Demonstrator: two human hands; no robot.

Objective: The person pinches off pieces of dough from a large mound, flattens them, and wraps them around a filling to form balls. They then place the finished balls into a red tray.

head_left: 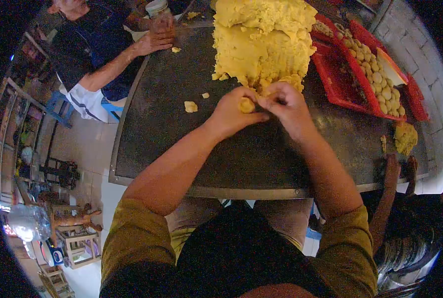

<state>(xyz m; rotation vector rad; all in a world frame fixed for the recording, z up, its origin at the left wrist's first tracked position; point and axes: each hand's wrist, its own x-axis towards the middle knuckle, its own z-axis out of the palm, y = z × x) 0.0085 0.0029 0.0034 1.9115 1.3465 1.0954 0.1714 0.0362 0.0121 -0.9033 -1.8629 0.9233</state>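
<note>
My left hand (234, 112) is curled round a small yellow dough piece (246, 105), which shows between thumb and fingers. Close beside it, my right hand (287, 110) is closed in a pinch, its fingertips by my left fingers; what they grip is too small to make out. Just beyond both hands lies a big slab of yellow dough (261, 49), crumbly along its near edge. Two dough scraps lie to the left, the larger scrap (190, 107) nearer to me.
Red trays (331, 82) stand at the right, one with many round dough balls (375, 74). A dough lump (405, 138) sits near another person's hands at the table's (181, 159) right edge. At the far left, a person's hand (157, 39) is near a jar (157, 7).
</note>
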